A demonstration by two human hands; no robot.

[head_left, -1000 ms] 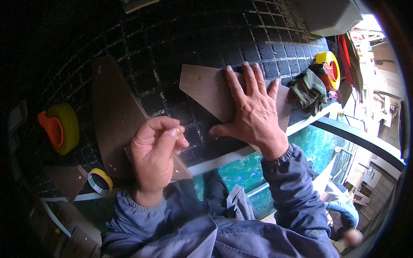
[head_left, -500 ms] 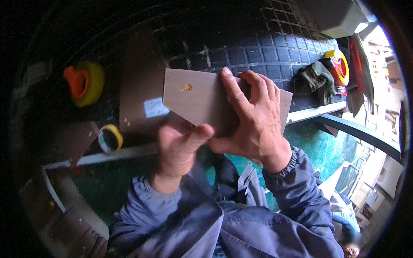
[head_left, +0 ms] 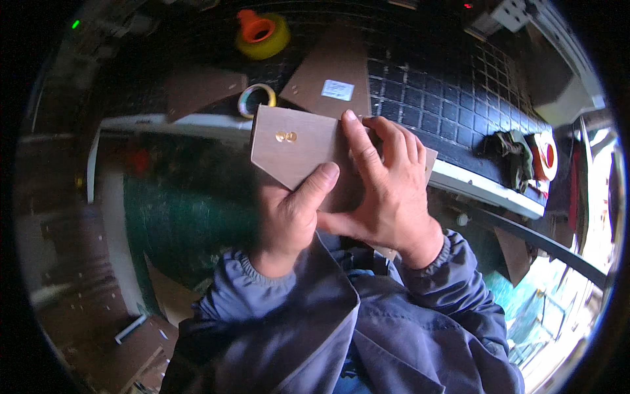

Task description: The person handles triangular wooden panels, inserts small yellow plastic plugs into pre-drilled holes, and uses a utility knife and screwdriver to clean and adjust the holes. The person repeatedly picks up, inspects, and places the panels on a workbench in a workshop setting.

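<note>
In the head view, both hands now hold a brown panel (head_left: 295, 148) up off the bench, close to the chest; a second ago it lay flat on the black grid mat (head_left: 453, 98) under the right hand's spread palm, and half a second ago it was only just being raised. The left hand (head_left: 289, 220) grips it from below, thumb pressed over the front face and fingers hidden behind, closed on the board. The right hand (head_left: 387, 187) lies across the panel's right half, fingers extended and curled over the top edge, also gripping. A small brass fitting (head_left: 285, 136) shows on the panel at about 10 o'clock from its middle. The lift suggests the piece has passed from bench work to close handling or inspection. On the mat, a second panel with a white label (head_left: 335, 75) lies at 12 o'clock from the hands, a tape ring (head_left: 257, 98) at 11 o'clock, and a yellow-and-orange tape roll (head_left: 261, 31) further up. At 3 o'clock lie a dark-green glove (head_left: 512, 151) and another roll (head_left: 545, 156).
</note>
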